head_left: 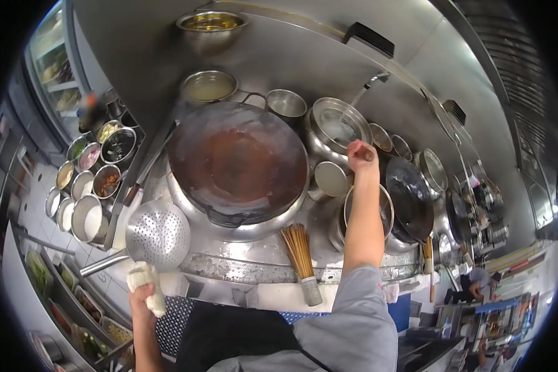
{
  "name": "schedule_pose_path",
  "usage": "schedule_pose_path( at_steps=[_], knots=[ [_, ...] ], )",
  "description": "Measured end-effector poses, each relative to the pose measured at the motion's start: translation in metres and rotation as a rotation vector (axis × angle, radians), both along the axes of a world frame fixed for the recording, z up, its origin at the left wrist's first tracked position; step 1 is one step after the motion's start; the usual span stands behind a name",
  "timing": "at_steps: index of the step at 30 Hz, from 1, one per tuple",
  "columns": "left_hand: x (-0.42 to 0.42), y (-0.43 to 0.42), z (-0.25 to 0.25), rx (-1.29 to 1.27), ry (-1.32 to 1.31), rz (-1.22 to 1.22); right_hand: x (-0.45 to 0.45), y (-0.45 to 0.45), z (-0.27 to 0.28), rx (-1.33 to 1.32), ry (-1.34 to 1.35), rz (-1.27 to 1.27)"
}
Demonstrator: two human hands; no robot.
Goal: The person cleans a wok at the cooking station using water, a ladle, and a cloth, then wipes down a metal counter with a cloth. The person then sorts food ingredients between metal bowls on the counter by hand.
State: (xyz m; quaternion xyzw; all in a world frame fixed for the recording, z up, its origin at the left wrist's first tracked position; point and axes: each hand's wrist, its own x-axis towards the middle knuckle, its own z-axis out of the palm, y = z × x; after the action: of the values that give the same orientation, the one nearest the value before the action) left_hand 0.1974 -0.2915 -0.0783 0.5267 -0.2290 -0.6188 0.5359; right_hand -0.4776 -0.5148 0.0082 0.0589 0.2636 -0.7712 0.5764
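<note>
At the lower left, my left hand (142, 296) is closed round a bunched white cloth (146, 286), just below the perforated strainer (158, 234). My right hand (361, 155) reaches forward at the rim of a metal pot (339, 124) under a tap (376, 79). Its fingers are wrapped round what looks like a handle end (369, 156); the rest of that tool is hidden. A large dark wok (239, 164) sits on the stove between my arms, its inside reddish brown. A bamboo brush (301, 254) stands bristles up near the stove's front edge.
Bowls of liquid (209, 87) stand behind the wok. Ingredient bowls (108, 180) crowd the left side. A second wok (408, 198) and a small pot (330, 180) flank my right forearm. Another person (475, 284) is far off at the lower right.
</note>
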Motion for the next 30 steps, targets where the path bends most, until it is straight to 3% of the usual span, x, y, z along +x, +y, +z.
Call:
schedule_pose_path(
  at_steps=[4,7,8,9,10,12,14,18,21,22,24,27,28,29,30],
  knots=[
    [-0.010,0.004,0.009,-0.013,0.036,0.007,0.008,-0.018,0.016,-0.228,-0.017,0.105],
    [-0.012,0.009,0.017,0.044,0.013,0.000,0.008,-0.044,0.034,-0.253,0.022,0.053],
    [-0.008,0.013,0.015,0.075,0.001,0.006,0.018,-0.052,0.043,-0.168,0.060,-0.076],
    [-0.006,0.014,0.013,0.124,-0.067,0.027,0.015,-0.060,0.035,-0.211,0.345,-0.002],
    [-0.006,0.017,0.016,0.110,-0.041,0.021,0.003,-0.070,0.043,-0.055,0.527,0.285],
    [-0.013,0.015,0.024,0.056,-0.044,0.097,0.041,-0.057,0.062,0.299,1.075,0.401],
    [-0.014,0.014,0.025,0.034,-0.044,0.113,0.070,-0.035,0.070,0.509,1.466,0.211],
    [-0.015,0.011,0.020,0.007,-0.019,0.056,0.038,-0.003,0.036,0.432,1.735,0.108],
    [-0.014,0.009,0.009,0.026,0.022,0.024,0.003,0.013,0.003,0.605,2.124,0.036],
    [-0.014,0.009,0.011,0.027,0.021,0.043,0.030,0.032,0.020,0.685,2.143,0.073],
    [-0.017,0.008,0.012,-0.010,0.011,0.055,0.005,0.028,-0.015,0.893,2.057,0.085],
    [-0.015,0.005,0.015,-0.008,-0.003,0.033,-0.025,0.029,-0.034,0.467,1.126,0.188],
    [-0.014,0.004,0.013,0.002,-0.019,0.021,-0.024,0.033,-0.022,0.101,0.694,0.242],
    [-0.010,0.005,0.011,0.016,-0.039,0.019,-0.017,0.038,-0.017,-0.032,0.441,-0.099],
    [-0.007,0.006,0.011,0.013,-0.035,0.021,-0.044,0.030,-0.019,-0.188,0.159,0.012]
  ],
)
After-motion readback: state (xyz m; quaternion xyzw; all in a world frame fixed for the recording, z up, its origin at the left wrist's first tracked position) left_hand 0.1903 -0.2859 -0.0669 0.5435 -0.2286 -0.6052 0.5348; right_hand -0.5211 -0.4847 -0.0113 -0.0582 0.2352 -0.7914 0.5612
